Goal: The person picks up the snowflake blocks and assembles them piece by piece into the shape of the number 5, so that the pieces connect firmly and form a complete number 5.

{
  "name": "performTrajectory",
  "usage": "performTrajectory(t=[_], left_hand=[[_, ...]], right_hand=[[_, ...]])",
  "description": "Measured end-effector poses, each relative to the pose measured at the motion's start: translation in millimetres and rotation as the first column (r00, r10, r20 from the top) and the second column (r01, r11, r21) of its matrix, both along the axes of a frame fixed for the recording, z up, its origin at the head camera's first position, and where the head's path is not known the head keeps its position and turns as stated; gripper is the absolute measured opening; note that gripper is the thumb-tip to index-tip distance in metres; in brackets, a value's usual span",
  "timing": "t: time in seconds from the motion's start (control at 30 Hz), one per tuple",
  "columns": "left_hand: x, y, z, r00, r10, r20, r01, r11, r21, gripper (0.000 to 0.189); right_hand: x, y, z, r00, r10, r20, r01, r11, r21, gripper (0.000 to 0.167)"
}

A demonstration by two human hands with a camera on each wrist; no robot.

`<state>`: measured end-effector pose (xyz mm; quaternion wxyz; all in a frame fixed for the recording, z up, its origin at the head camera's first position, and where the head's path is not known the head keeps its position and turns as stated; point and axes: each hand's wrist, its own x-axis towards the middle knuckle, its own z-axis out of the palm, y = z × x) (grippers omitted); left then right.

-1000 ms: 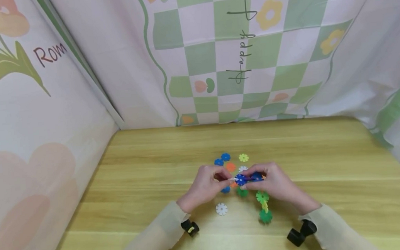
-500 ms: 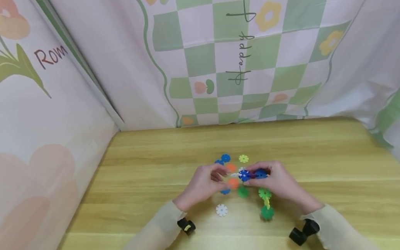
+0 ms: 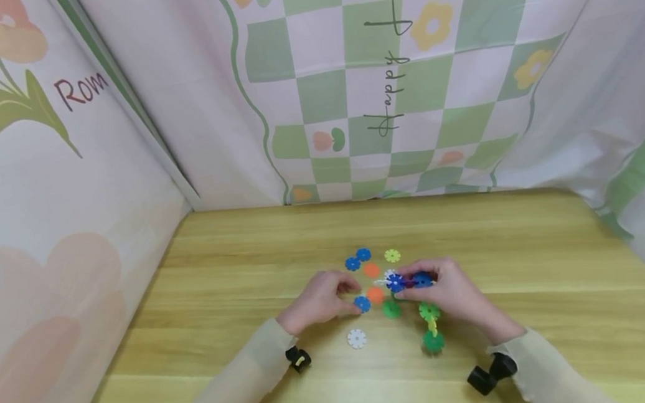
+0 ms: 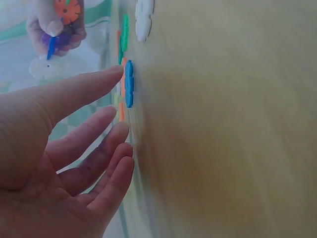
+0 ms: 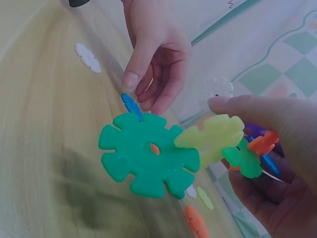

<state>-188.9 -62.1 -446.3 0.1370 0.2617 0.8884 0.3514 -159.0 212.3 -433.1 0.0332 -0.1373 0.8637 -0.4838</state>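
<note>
My right hand (image 3: pixel 446 289) grips a chain of interlocked plastic snowflake discs above the table. A dark blue disc (image 3: pixel 395 282) and a white disc (image 5: pixel 218 91) stick out at its left end. From the same chain hang a light green disc (image 3: pixel 429 311), a yellow disc (image 5: pixel 210 134) and a large green disc (image 5: pixel 124 161). My left hand (image 3: pixel 318 298) holds nothing. Its thumb and fingers are spread apart beside a loose blue disc (image 3: pixel 361 304), the thumb tip close to that disc in the left wrist view (image 4: pixel 130 84). My right palm hides part of the chain.
Loose discs lie on the wooden table (image 3: pixel 237 263): two orange, one nearer (image 3: pixel 374 294), a green one (image 3: pixel 390 309), a white one (image 3: pixel 357 338) in front, a yellow-green one (image 3: pixel 392 256) and a pair of blue discs (image 3: pixel 352 264) farther back. A patterned curtain (image 3: pixel 321 95) borders the far edge.
My left hand has let go of the white disc at the chain's end and moved left and down to the loose blue disc. My right hand has shifted slightly right with the chain.
</note>
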Motion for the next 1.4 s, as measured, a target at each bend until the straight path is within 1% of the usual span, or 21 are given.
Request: performTrajectory(t=[0.2, 0.47, 0.7, 1.0, 1.13, 1.4], left_hand=[[0.8, 0.7, -4.6, 1.0, 0.005, 0.004, -0.005, 1.0, -0.022, 0.039], [-1.5, 1.0, -7.2, 1.0, 0.0, -0.021, 0.0, 0.999, -0.038, 0.032], [2.1, 1.3, -1.5, 1.0, -0.004, -0.002, 0.004, 0.999, -0.034, 0.026], [1.9, 3.1, 0.1, 1.0, 0.008, 0.017, -0.007, 1.0, -0.027, 0.029], [1.3, 3.7, -0.8, 0.999, 0.006, 0.037, -0.006, 1.0, -0.005, 0.03], [-0.2, 4.4, -2.1, 0.995, 0.012, 0.1, -0.021, 0.996, 0.085, 0.028]], right_hand=[[2.7, -0.4, -0.9, 1.0, 0.011, -0.004, -0.011, 1.0, -0.006, 0.039], [3.2, -0.9, 0.1, 1.0, 0.012, -0.005, -0.012, 1.0, -0.01, 0.039], [2.3, 0.2, -1.4, 1.0, 0.004, 0.007, -0.004, 1.0, -0.016, 0.039], [0.7, 1.1, -2.7, 1.0, -0.002, -0.006, 0.002, 1.0, -0.008, 0.039], [0.2, 1.7, -3.3, 1.0, -0.006, -0.007, 0.006, 1.0, -0.001, 0.039], [0.2, 2.0, -3.9, 1.0, -0.007, -0.004, 0.007, 1.0, 0.0, 0.04]])
